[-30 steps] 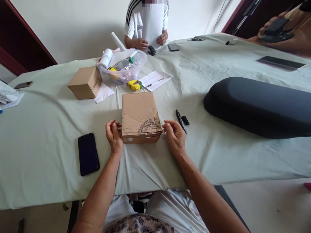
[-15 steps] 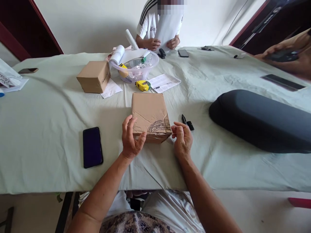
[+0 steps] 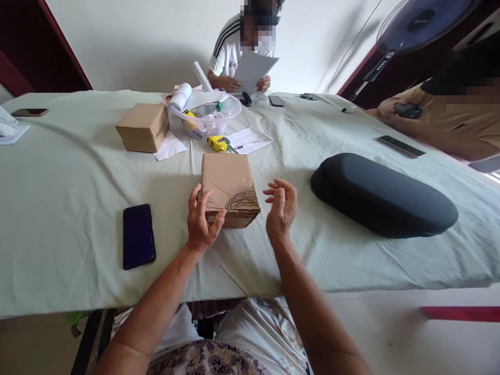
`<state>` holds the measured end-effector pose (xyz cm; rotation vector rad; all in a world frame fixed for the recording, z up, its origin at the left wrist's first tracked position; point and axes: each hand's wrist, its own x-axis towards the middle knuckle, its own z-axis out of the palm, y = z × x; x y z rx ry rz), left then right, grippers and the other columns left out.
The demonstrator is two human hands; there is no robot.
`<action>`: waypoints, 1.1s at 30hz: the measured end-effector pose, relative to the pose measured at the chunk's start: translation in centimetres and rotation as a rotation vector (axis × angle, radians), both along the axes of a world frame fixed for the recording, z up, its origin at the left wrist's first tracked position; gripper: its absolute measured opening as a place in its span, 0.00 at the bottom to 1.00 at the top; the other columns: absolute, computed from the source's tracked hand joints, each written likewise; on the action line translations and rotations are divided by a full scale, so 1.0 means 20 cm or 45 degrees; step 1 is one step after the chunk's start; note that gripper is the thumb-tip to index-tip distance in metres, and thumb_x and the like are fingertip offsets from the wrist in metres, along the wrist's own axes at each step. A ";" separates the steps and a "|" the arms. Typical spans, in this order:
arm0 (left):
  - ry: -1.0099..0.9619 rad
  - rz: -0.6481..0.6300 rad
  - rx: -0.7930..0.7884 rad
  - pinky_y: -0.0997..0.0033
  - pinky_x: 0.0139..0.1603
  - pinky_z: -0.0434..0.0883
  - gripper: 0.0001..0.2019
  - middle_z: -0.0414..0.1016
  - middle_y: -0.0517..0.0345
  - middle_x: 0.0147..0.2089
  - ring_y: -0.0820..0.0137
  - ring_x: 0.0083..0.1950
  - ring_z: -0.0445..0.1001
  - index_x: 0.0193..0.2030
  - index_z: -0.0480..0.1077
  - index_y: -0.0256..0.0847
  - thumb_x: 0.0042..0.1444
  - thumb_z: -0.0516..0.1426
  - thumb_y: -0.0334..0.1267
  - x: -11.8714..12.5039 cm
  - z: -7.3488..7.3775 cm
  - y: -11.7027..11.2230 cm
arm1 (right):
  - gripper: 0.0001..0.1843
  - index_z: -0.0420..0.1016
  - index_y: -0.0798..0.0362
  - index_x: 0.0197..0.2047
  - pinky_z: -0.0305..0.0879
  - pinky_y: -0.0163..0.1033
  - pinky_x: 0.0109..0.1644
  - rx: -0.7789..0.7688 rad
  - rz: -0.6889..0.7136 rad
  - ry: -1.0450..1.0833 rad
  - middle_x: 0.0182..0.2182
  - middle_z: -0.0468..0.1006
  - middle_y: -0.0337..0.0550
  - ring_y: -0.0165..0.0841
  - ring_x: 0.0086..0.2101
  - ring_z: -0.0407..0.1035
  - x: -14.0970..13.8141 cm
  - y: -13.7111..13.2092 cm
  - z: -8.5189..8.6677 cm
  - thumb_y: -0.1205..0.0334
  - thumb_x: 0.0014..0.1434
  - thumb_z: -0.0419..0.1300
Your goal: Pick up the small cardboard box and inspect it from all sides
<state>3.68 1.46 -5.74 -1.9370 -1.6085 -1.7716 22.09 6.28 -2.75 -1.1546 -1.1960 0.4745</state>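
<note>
A cardboard box (image 3: 228, 174) with black scribbled lines on its near right top corner sits on the cloth-covered table in front of me. My left hand (image 3: 203, 219) grips its near left corner, fingers along the left side and thumb on the front edge. To the right of the box, touching nothing that I can see, hovers my right hand (image 3: 281, 205) with its fingers loosely curved and apart. The black marker seen earlier on the cloth is out of sight where this hand now is.
A second cardboard box (image 3: 142, 127), a plastic basin (image 3: 230, 117) and a yellow tape measure (image 3: 217, 144) stand beyond. A phone (image 3: 138, 236) lies left, a black padded seat (image 3: 385, 192) right. Two people sit around the table (image 3: 70, 208), one holding paper (image 3: 250, 73).
My right hand has come away from the box's near right corner, and the marker has gone from sight. My left hand stays on the box. The view has swung to the right.
</note>
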 end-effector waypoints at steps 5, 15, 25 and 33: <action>-0.035 0.006 0.010 0.49 0.68 0.66 0.30 0.65 0.33 0.67 0.53 0.68 0.68 0.65 0.62 0.38 0.62 0.59 0.53 0.00 0.01 -0.01 | 0.25 0.69 0.47 0.56 0.71 0.48 0.45 0.077 0.119 -0.075 0.49 0.74 0.50 0.40 0.43 0.73 -0.08 -0.09 -0.17 0.40 0.66 0.50; 0.034 0.043 -0.024 0.48 0.67 0.66 0.24 0.65 0.31 0.67 0.52 0.70 0.66 0.57 0.67 0.38 0.60 0.63 0.49 0.02 0.04 -0.04 | 0.30 0.66 0.44 0.57 0.68 0.59 0.60 0.128 0.168 -0.396 0.55 0.68 0.52 0.48 0.56 0.67 -0.14 -0.14 -0.15 0.40 0.57 0.66; -0.019 0.044 -0.104 0.50 0.66 0.66 0.19 0.66 0.35 0.67 0.55 0.69 0.67 0.52 0.69 0.40 0.62 0.61 0.50 0.00 0.07 -0.04 | 0.13 0.73 0.44 0.52 0.73 0.51 0.54 0.088 0.263 -0.250 0.52 0.74 0.49 0.42 0.54 0.71 -0.11 -0.11 -0.13 0.51 0.68 0.56; -0.145 0.050 -0.138 0.51 0.68 0.65 0.20 0.67 0.36 0.68 0.55 0.70 0.67 0.50 0.70 0.40 0.60 0.61 0.53 -0.05 0.07 -0.02 | 0.22 0.72 0.44 0.59 0.75 0.45 0.48 0.049 0.487 -0.106 0.59 0.75 0.50 0.43 0.58 0.70 -0.08 -0.11 -0.12 0.44 0.68 0.54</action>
